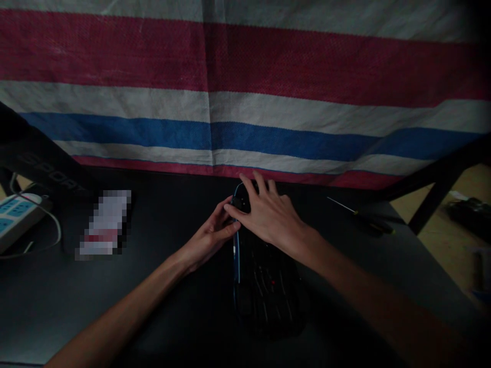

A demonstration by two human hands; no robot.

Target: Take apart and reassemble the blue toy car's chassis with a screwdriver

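On the black table (172,327), a dark car (268,294), seemingly a toy lying underside up, had its near end free of both hands. Its long axis ran almost straight away from the person, the far end slightly left, and a blue rim (237,255) edged its left side.

Both hands worked at that far end. The left hand (210,235) was the nearer to the left edge, coming in from the side, its thumb and fingers bent close about the edge; whether they pinched it could not be told. The right hand (272,212) arched over the top, palm down, fingers spread, thumb reaching left toward the left fingertips; its grip was unclear.

Well to the right lay a screwdriver (356,213); beyond hung a striped sheet (245,56).
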